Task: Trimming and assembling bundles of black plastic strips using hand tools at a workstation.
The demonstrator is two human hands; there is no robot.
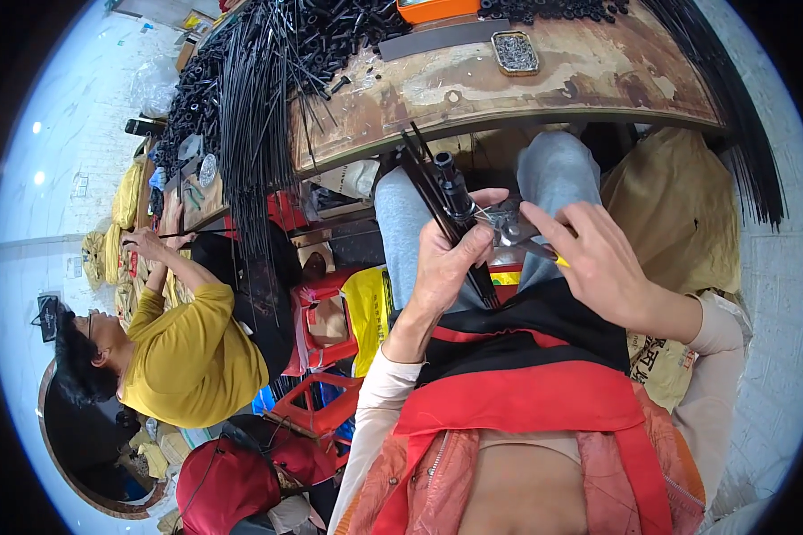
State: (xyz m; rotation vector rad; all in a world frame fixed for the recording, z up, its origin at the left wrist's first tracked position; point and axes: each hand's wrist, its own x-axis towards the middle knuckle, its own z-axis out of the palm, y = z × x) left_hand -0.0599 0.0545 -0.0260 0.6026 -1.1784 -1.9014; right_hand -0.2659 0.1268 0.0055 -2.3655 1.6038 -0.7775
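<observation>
My left hand (455, 254) is closed round a bundle of thin black rods (430, 183) that stands upright and tilted over my lap. A black ribbed cylindrical fitting (455, 185) sits among the rods, just above the fist. Close beside it my right hand (598, 259) has its fingers bent round a small tool with a yellow handle end (561, 261); its kind is mostly hidden by the fingers. Between the two hands is a small shiny grey piece (507, 225), with thin pale strands near my left thumb. I cannot make out exactly what it is.
Ahead is a worn wooden table (589, 85) with a tray of small metal parts (515, 53), an orange box (437, 9) and heaped black fittings (348, 36). Long black rods (259, 116) hang over its left edge. A co-worker in yellow (187, 357) sits left, near red stools (317, 401).
</observation>
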